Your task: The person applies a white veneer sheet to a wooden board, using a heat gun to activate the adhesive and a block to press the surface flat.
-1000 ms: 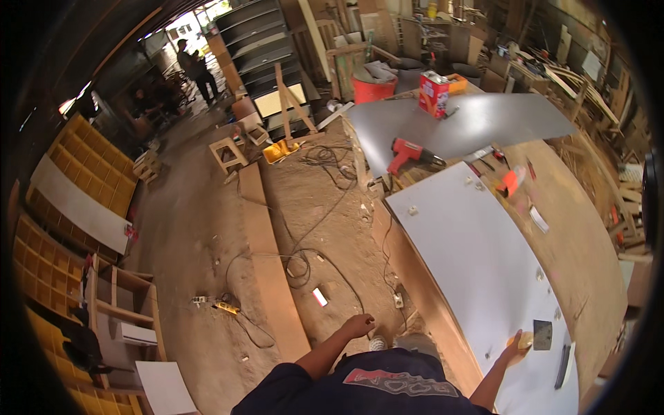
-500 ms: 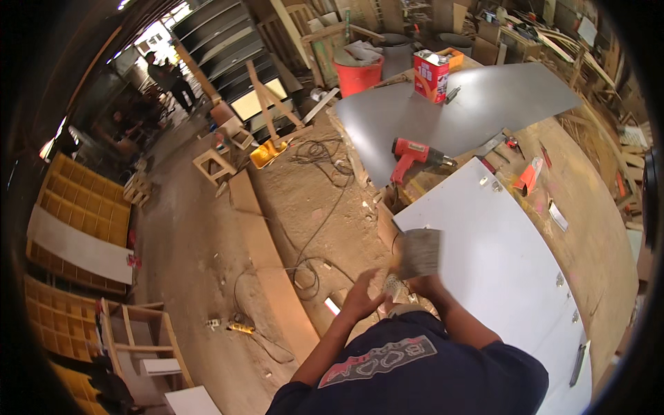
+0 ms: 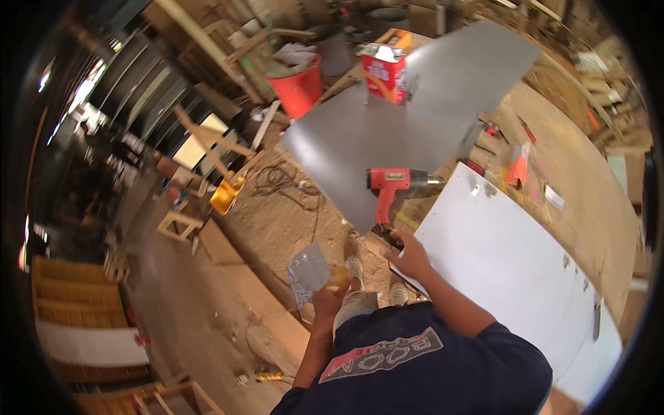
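My left hand (image 3: pixel 330 299) is closed round the yellowish handle of a wide scraper (image 3: pixel 308 273). Its broad grey blade points up and left, with pale smears on it, over the floor in front of me. My right hand (image 3: pixel 413 259) reaches to the near left corner of a white panel (image 3: pixel 498 256), thumb and fingers apart. Just beyond that hand a red heat gun (image 3: pixel 391 185) stands on its handle end, nozzle to the right. The fingertips lie close to the dark base of its handle; whether they touch it I cannot tell.
A grey sheet (image 3: pixel 443 117) with a red can (image 3: pixel 384 72) covers the table's far side. Small tools and an orange-red packet (image 3: pixel 518 164) lie on the wooden tabletop (image 3: pixel 567 166). Cable (image 3: pixel 277 180), a long board (image 3: pixel 259 297) and a red bucket (image 3: pixel 297 86) are on the floor.
The scraper has gone from beside my right hand into my left, which has closed and moved left. My right hand has moved forward to the panel corner. The view has turned.
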Demonstrator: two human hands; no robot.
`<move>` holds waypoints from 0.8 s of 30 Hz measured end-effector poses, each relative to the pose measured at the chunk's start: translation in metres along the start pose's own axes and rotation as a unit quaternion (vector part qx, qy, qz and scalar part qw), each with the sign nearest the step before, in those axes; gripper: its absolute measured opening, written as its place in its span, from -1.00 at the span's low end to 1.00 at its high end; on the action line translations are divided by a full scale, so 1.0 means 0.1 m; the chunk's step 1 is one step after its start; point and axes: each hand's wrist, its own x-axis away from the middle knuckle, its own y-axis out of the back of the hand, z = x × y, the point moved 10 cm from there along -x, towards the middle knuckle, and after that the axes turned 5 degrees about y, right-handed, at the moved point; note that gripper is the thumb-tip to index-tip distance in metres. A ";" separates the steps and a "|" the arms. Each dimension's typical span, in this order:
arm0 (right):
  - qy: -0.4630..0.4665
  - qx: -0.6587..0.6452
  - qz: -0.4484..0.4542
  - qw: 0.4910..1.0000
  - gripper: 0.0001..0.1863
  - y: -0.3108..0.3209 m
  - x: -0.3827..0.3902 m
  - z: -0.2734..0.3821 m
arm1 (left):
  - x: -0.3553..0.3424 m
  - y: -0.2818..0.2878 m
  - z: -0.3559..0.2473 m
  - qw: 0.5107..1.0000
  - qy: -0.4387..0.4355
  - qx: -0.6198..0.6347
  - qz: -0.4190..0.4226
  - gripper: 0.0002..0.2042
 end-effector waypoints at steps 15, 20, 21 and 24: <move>-0.315 0.207 -0.158 0.913 -0.09 -0.15 -1.25 -0.51 | -2.67 -0.55 -1.09 0.927 -0.328 -0.005 0.184 -0.51; -0.320 0.108 -0.177 0.925 -0.26 -0.05 -0.81 -0.19 | -3.11 -0.96 -1.11 0.931 -0.257 0.057 0.253 -0.56; -0.289 0.091 -0.211 0.929 -0.27 0.02 -0.65 -0.03 | -3.14 -1.10 -1.16 0.933 -0.225 0.076 0.269 -0.57; -0.302 -0.018 -0.250 0.920 -0.30 0.09 -0.06 0.35 | -3.04 -1.48 -1.37 0.914 -0.300 -0.003 0.273 -0.55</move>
